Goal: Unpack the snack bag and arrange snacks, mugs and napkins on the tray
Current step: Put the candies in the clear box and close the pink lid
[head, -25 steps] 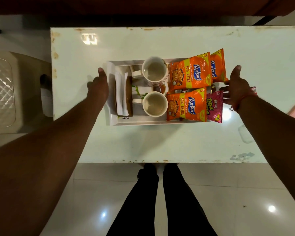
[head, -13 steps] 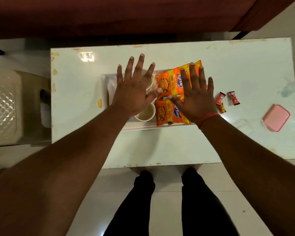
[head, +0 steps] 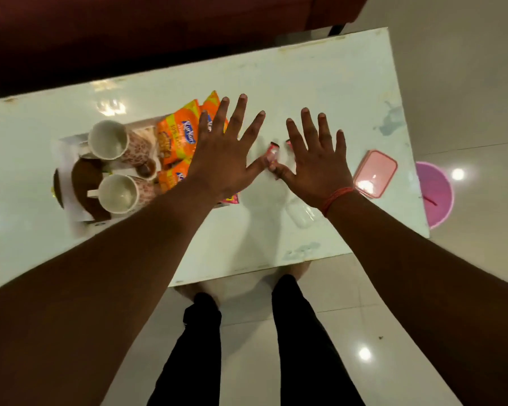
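A white tray on the table holds two white mugs, the far mug and the near mug, orange snack packets and a brown holder with white napkins. My left hand hovers flat with spread fingers over the tray's right end, covering part of the packets. My right hand is spread flat over the bare table to the right. Small red candy wrappers lie between my two hands. Neither hand holds anything.
A pink lidded box lies on the white table near its right edge. A pink bucket stands on the floor beyond that edge. Dark red furniture runs along the table's far side. My legs stand at the near edge.
Both hands have shifted right from over the tray; the right hand has left the packets and is over bare table. The view has swung, so the table looks tilted.
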### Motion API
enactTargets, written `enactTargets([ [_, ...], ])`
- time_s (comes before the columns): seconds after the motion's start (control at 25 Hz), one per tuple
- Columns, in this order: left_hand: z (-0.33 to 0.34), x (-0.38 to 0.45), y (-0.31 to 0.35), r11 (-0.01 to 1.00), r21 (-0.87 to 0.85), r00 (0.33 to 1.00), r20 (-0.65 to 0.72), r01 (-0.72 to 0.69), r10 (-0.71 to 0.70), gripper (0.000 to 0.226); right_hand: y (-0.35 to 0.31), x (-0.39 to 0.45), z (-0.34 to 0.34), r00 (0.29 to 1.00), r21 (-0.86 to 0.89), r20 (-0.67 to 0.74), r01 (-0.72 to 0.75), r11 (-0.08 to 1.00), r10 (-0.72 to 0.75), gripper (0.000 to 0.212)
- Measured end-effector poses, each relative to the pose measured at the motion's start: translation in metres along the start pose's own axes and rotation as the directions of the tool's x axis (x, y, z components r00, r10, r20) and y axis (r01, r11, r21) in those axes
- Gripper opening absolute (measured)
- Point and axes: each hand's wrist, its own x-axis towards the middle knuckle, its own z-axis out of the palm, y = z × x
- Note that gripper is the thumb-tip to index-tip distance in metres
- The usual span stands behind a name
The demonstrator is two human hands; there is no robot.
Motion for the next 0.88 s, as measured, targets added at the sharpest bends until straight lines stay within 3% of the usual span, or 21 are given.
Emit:
enactTargets([
  [0.24, 0.029, 0.029, 0.026, 0.978, 0.208, 0.983, 0.181, -0.015, -0.023, 0.067, 0.053, 0.014, 0.022, 0.99, -0.072, 0.141, 0.017, 0.997, -0.006, 0.08],
  [0.32, 0.035, 0.036, 0.034, 0.982, 0.175, 0.969, 0.247, -0.071, 0.026, 0.05, 0.053, 0.025, 0.031, 0.99, -0.042, 0.138, -0.011, 0.999, 0.017, 0.066],
  [0.4, 0.041, 0.047, 0.041, 0.995, 0.099, 0.959, 0.284, -0.022, -0.007, 0.033, 0.048, 0.038, 0.039, 0.997, -0.007, 0.079, -0.016, 1.0, 0.016, 0.049],
  [0.6, 0.062, 0.074, 0.052, 0.98, 0.065, 0.908, 0.371, 0.186, -0.196, 0.04, 0.037, 0.065, 0.048, 0.997, -0.005, 0.071, -0.002, 1.0, 0.003, 0.035],
  [0.76, 0.067, 0.08, 0.05, 0.976, 0.002, 0.906, 0.372, 0.218, -0.203, 0.035, 0.036, 0.07, 0.057, 0.999, -0.007, 0.038, 0.018, 1.0, -0.017, 0.028],
  [0.88, 0.062, 0.077, 0.049, 0.973, -0.039, 0.919, 0.34, 0.227, -0.201, 0.032, 0.043, 0.066, 0.049, 0.999, 0.084, -0.025, -0.041, 0.996, 0.043, 0.024],
])
